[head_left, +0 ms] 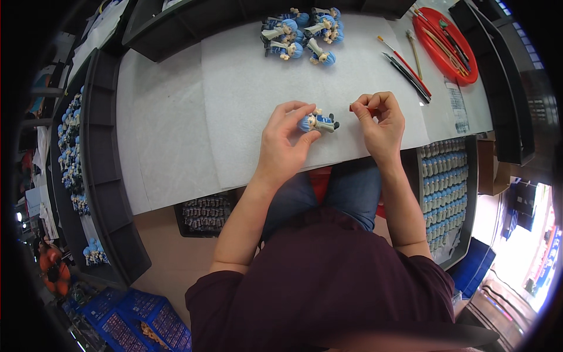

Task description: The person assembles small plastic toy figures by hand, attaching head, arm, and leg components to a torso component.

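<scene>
Two bare hands are divided by one small, blue-haired, plastic-looking figurine (322, 122) in blue and pale grey. At the figurine's left, its head end is grasped between the thumb and fingers of the left hand (285, 136), the nearer of the pair. The figurine's long axis is set roughly left to right, with its dark-shod feet directed toward the opposite side; whether the white sheet (246, 138) beneath is touched by it cannot be told. To the figurine's right, a short gap is left before the right hand (382, 120), in which a slim red object (372, 111), mostly hidden by the fingers, is pinched. Farther right and beyond the figurine, a red-handled paintbrush (404, 63) is seen lying.
</scene>
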`<act>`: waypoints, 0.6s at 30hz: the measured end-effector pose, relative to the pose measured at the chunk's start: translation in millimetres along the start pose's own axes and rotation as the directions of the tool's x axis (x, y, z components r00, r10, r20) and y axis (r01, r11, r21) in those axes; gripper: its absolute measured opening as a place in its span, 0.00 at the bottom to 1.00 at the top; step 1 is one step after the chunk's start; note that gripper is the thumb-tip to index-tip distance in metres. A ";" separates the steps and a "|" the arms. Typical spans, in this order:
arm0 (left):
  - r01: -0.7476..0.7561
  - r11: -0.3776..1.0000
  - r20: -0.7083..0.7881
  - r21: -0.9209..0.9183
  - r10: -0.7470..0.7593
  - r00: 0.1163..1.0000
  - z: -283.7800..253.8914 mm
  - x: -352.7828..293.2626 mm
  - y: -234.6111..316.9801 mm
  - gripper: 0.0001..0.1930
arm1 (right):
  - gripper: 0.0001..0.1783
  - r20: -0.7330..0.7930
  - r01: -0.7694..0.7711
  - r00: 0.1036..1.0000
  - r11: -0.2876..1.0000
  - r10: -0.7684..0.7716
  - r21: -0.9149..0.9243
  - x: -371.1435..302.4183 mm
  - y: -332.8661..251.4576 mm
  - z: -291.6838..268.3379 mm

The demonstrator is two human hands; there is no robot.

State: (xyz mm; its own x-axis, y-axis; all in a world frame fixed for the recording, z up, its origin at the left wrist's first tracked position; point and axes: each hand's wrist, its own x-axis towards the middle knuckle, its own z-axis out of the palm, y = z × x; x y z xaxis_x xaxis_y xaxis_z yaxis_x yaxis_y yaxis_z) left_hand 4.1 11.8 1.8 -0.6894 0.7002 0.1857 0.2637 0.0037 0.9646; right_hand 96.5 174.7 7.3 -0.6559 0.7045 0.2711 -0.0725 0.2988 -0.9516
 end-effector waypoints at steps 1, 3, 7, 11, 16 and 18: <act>0.031 0.999 0.023 -0.009 -0.031 0.999 -0.2 -0.5 -0.2 0.22 | 0.11 0.025 -0.015 1.000 1.000 0.015 0.026 -3.1 -1.8 3.3; 0.023 0.999 0.016 -0.027 -0.023 1.000 0.4 -0.2 -0.8 0.22 | 0.12 0.049 -0.032 0.998 0.998 0.030 0.052 -8.4 -5.4 8.5; 0.020 0.998 0.009 -0.059 -0.019 1.000 0.4 -0.3 -2.2 0.22 | 0.12 0.090 -0.049 0.995 0.998 0.046 0.035 -14.0 -13.9 13.9; 0.002 1.000 -0.001 -0.028 -0.002 1.000 0.6 -0.6 -0.8 0.22 | 0.12 0.052 0.000 0.999 1.000 0.001 -0.009 -6.9 -10.0 9.2; -0.007 1.000 -0.021 -0.004 0.007 1.000 3.3 0.6 -0.8 0.21 | 0.11 0.110 0.001 0.994 1.000 -0.003 0.016 -15.6 -11.8 12.0; -0.018 1.000 -0.019 0.005 0.018 1.000 3.5 0.4 -2.9 0.21 | 0.11 0.125 0.061 0.991 0.997 -0.054 -0.048 -23.1 -8.1 18.5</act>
State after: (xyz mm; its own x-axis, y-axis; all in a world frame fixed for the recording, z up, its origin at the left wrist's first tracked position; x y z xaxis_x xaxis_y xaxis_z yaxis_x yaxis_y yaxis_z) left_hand 5.4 14.6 -1.6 -0.6972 0.6864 0.2068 0.2792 -0.0057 0.9602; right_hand 98.3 144.1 6.0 -0.7397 0.6013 0.3021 -0.0759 0.3716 -0.9253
